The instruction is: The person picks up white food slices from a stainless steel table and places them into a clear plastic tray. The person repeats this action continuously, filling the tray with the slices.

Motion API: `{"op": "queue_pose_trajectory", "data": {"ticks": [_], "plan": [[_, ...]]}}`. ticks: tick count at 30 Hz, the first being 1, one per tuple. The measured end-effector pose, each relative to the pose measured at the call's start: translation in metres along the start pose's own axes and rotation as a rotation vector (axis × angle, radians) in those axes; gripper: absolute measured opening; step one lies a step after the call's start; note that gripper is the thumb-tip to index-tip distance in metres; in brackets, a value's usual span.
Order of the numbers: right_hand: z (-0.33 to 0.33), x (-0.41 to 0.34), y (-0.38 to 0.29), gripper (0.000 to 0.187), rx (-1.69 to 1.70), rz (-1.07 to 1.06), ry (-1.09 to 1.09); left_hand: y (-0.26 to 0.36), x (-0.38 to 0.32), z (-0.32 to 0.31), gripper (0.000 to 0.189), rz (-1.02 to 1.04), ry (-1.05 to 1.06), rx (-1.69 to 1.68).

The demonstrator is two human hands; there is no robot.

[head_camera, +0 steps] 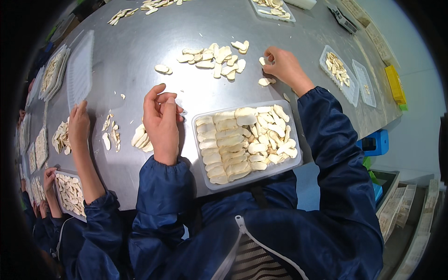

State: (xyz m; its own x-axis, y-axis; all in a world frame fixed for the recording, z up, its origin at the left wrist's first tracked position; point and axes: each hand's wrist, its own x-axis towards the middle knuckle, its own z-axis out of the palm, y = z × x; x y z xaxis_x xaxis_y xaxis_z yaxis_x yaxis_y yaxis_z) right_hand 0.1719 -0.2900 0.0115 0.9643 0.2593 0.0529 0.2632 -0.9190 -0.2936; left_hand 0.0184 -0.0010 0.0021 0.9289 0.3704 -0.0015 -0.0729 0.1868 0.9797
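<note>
My right hand (285,66) pinches a pale dried slice (263,61) between thumb and fingers, just above the metal table; another slice (266,82) lies below it. My left hand (162,115) is raised over the table with its fingers loosely curled, and no slice shows in it. Beneath its wrist lies a small stack of slices (141,138). Nearest my body is a clear plastic tray (299,154). On its left side, slices overlap in neat rows (227,147); on its right, they lie loosely (274,133). A loose pile of slices (213,59) rests beyond the tray.
At left, a co-worker's hand (78,122) is beside an upright plastic tray (81,68) and slice piles. Other people's hands and filled trays line the far left. Trays with slices (355,92), a digital scale (343,20) and a yellow container (394,84) stand at right.
</note>
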Motion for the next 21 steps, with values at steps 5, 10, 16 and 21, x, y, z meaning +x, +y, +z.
{"op": "queue_pose_trajectory", "data": {"ticks": [5,10,16,21], "plan": [[-0.006,-0.015,-0.010,0.038,0.141,-0.098,0.047,0.000,0.001,-0.002,0.034,-0.010,0.008,0.003],[-0.024,-0.097,-0.044,0.036,0.355,-0.374,0.071,0.000,0.001,-0.001,0.034,0.013,0.026,0.067],[-0.018,-0.153,-0.077,0.040,0.336,-0.494,0.069,0.000,-0.002,0.003,0.034,0.003,0.008,0.086],[-0.006,-0.155,-0.082,0.045,0.257,-0.521,0.124,0.000,-0.001,0.002,0.034,0.004,0.011,0.083]]}}
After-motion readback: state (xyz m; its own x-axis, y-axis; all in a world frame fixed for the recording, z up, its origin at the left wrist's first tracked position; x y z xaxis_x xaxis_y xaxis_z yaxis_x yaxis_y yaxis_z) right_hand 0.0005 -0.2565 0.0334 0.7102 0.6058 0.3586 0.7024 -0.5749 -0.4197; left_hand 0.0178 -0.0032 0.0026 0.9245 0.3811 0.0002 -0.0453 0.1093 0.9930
